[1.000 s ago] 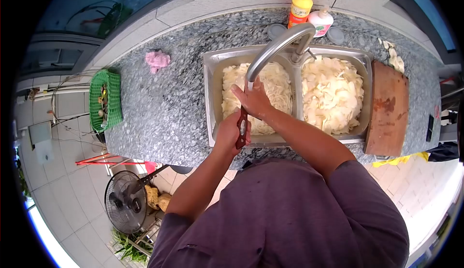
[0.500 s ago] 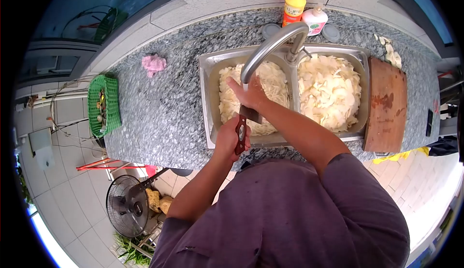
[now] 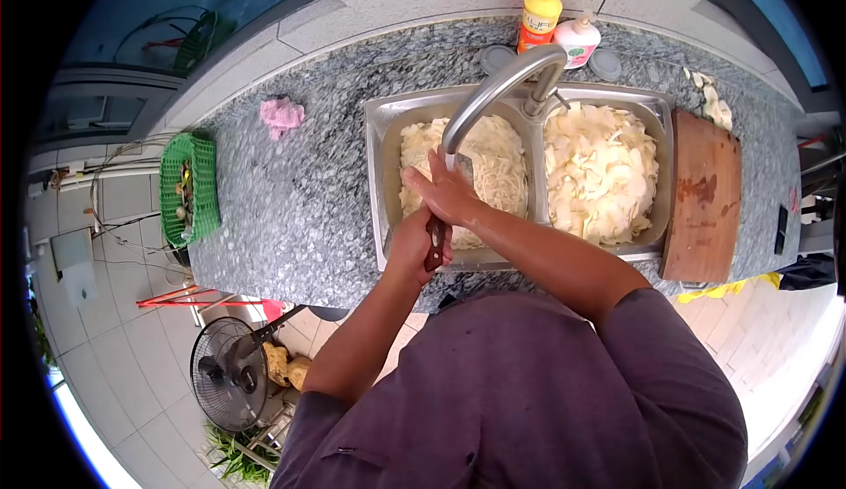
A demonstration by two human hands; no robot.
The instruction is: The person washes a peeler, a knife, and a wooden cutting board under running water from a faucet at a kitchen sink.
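Where the left hand (image 3: 411, 244) closes, a brown, perhaps wooden handle (image 3: 435, 242) protrudes.

Half a second ago the right hand (image 3: 445, 193) was farther up under the faucet spout (image 3: 452, 144), leaving bare metal between it and the knife handle (image 3: 434, 249); now it has come down toward the left hand (image 3: 411, 244), covering that stretch and the handle's upper end. Its thumb sits lower and farther left than before. Past the right hand, beside the spout, a grey piece of the blade (image 3: 464, 166) now shows, where earlier the hand was in the way.
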